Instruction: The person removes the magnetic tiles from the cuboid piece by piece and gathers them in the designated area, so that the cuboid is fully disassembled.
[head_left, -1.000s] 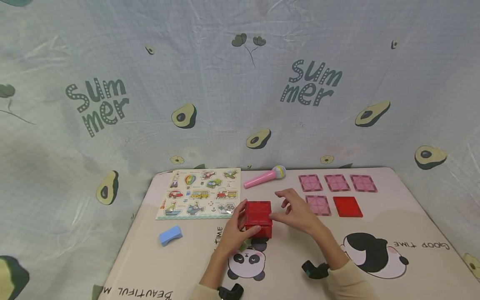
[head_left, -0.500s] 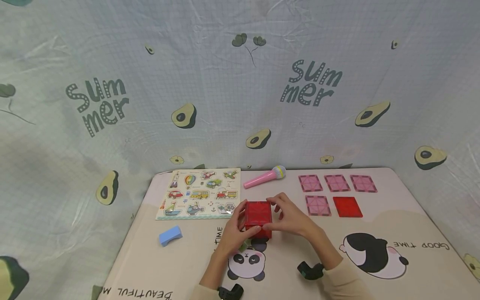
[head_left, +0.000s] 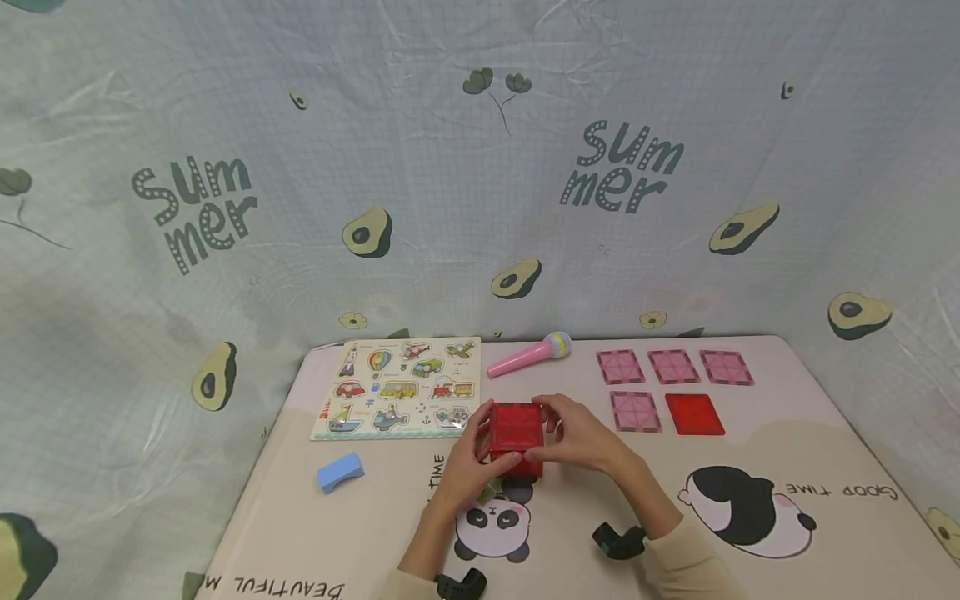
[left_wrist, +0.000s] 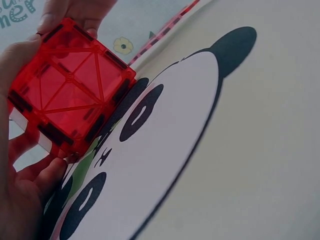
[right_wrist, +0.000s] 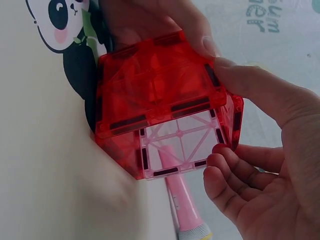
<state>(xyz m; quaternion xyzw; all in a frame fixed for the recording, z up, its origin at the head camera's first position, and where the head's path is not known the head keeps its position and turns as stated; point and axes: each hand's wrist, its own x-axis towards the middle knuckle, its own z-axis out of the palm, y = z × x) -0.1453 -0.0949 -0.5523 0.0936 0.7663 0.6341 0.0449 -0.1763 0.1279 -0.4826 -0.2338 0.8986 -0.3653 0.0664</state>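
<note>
One left hand gripped the left side of a red tile box at the far edge of a printed panda; the right hand, just closed in, pinched the box's right side — bracing it from both flanks.

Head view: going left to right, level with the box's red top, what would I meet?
Vehicle puzzle board → left hand → magnetic-tile box → right hand → lower-row pink magnetic tile → red square tile.
</note>
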